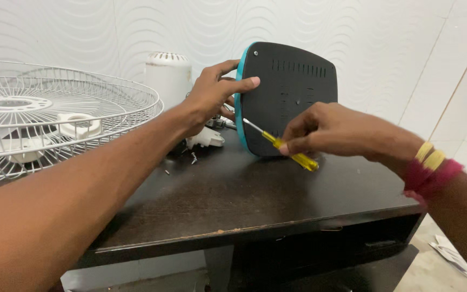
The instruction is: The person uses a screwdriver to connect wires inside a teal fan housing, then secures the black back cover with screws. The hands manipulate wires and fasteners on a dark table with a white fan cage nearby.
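Standing on edge at the centre of the frame, a black panel (290, 97) with a teal rim is steadied on the dark worktop (255, 194) by the left hand (212, 94), fingers curled over its upper left edge. A yellow-handled screwdriver (279, 145) is pinched in the closed right hand (325, 130) (tip against the panel's left edge). A white fan grille (55, 119) lies at left.

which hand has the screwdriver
The right hand, with the wristbands: its fingers pinch the yellow screwdriver against the black panel. The left hand only steadies the panel's top edge.
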